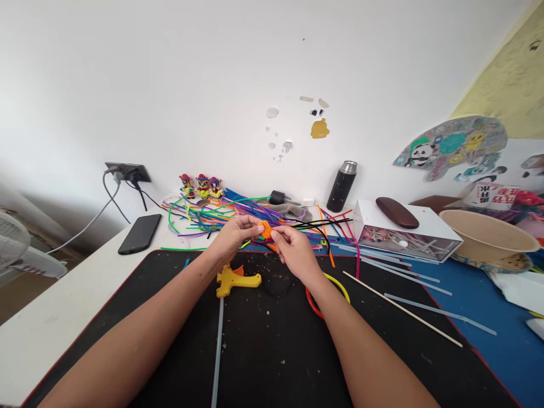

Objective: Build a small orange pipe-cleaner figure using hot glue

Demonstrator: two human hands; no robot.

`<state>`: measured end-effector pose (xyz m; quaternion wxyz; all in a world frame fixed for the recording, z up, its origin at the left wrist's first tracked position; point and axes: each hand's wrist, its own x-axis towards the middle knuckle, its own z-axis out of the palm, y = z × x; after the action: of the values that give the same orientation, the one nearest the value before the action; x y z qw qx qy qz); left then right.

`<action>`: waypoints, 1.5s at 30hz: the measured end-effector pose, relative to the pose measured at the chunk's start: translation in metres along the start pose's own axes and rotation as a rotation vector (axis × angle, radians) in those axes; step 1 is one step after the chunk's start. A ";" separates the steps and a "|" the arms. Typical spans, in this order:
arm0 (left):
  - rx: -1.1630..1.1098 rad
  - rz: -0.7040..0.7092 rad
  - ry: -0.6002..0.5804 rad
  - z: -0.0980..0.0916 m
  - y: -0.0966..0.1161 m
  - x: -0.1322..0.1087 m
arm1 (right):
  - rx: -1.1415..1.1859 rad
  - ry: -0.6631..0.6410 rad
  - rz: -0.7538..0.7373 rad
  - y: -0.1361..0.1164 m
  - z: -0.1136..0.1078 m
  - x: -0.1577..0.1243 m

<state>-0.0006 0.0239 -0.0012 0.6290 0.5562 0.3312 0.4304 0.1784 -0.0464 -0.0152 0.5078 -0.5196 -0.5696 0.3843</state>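
Observation:
A small bright orange piece (266, 230), apparently a folded or coiled pipe cleaner, is held up over the back of the black mat. On its left side, the thumb and fingers of my left hand (236, 235) pinch it. My right hand (294, 247) grips the opposite side between thumb and forefinger. Below my left hand lies a yellow glue gun (236, 280), with a long translucent glue stick (217, 345) trailing toward me. Behind both hands spreads a pile of coloured pipe cleaners (250, 208). Part of the orange piece is hidden by my fingertips.
Red and yellow rings (313, 303) lie partly under my right forearm. A wooden stick (399, 307) and several glue sticks (440, 313) are on the right. A black flask (342, 187) stands by the wall near a white box (406, 229). A phone (140, 234) lies left.

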 end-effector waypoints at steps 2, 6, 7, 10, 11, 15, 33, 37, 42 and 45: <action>0.033 0.013 -0.018 0.000 0.002 -0.001 | 0.007 0.026 -0.013 0.000 -0.001 0.001; 0.110 0.018 -0.071 0.001 0.003 -0.003 | 0.015 0.070 -0.029 -0.002 -0.002 0.001; 0.125 0.019 -0.083 0.001 0.002 -0.003 | 0.010 0.079 -0.031 -0.003 -0.002 0.001; 0.159 0.017 -0.116 0.002 0.000 -0.005 | -0.014 0.090 -0.034 -0.003 -0.002 0.001; 0.166 0.016 -0.123 0.003 -0.001 -0.005 | -0.021 0.089 -0.034 -0.002 -0.002 0.001; 0.172 0.021 -0.114 0.003 -0.002 -0.006 | -0.044 0.082 -0.037 -0.002 -0.002 0.000; 0.203 0.019 -0.104 0.007 -0.007 -0.004 | -0.124 0.073 -0.014 0.000 -0.001 -0.001; 0.198 0.031 -0.091 0.004 -0.005 -0.004 | -0.070 0.052 -0.028 0.001 0.000 -0.001; 0.169 0.070 -0.045 0.001 0.001 -0.004 | -0.021 0.043 -0.017 0.001 0.001 -0.001; 0.156 0.082 -0.025 0.000 0.002 -0.004 | 0.008 0.036 0.002 0.001 0.001 -0.001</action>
<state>-0.0026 0.0201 0.0007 0.5697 0.6218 0.3330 0.4218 0.1775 -0.0471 -0.0162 0.5196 -0.5250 -0.5585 0.3776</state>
